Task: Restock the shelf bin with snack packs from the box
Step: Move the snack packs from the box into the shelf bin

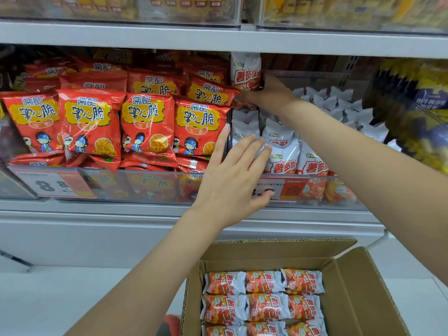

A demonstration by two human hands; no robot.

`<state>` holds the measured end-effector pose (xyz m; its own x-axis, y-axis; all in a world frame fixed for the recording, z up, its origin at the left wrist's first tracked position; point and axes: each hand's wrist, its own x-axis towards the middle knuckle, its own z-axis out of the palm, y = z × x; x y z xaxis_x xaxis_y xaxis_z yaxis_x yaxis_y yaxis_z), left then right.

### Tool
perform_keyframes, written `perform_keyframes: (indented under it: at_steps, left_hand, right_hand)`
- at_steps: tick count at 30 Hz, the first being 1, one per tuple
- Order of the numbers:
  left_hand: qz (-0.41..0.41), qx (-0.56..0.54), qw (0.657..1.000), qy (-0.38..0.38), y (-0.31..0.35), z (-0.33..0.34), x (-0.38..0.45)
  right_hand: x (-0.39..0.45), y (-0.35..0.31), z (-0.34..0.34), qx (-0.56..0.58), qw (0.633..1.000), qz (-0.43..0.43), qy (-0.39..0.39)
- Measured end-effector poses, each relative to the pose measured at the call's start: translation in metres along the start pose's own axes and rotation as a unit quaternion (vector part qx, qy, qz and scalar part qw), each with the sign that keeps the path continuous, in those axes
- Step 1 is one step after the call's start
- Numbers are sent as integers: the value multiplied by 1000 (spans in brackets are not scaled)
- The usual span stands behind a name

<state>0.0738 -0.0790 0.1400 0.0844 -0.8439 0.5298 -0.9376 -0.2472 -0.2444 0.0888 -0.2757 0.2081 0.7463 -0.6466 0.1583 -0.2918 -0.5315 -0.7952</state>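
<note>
My right hand (269, 94) reaches deep into the clear shelf bin (344, 201) and grips a white-and-red snack pack (245, 70) upright at the bin's back left corner. My left hand (232, 175) lies with straight fingers against the white snack packs (283, 154) standing at the bin's front left, thumb on the bin's front wall. Below, an open cardboard box (358, 301) holds several rows of the same snack packs (264, 299) lying flat.
A neighbouring bin (60, 183) on the left is full of red noodle-snack bags (148, 124). Yellow-and-blue bags (417, 112) crowd the right. A shelf board (218, 41) runs close above the bin. White shelf base and floor lie around the box.
</note>
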Motion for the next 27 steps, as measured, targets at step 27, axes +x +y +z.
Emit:
perform_keyframes:
  at_steps: [27]
  left_hand:
    - [-84,-174,871,-452,134,55,-229]
  right_hand:
    - [-401,212,63,-275,883,187,-332]
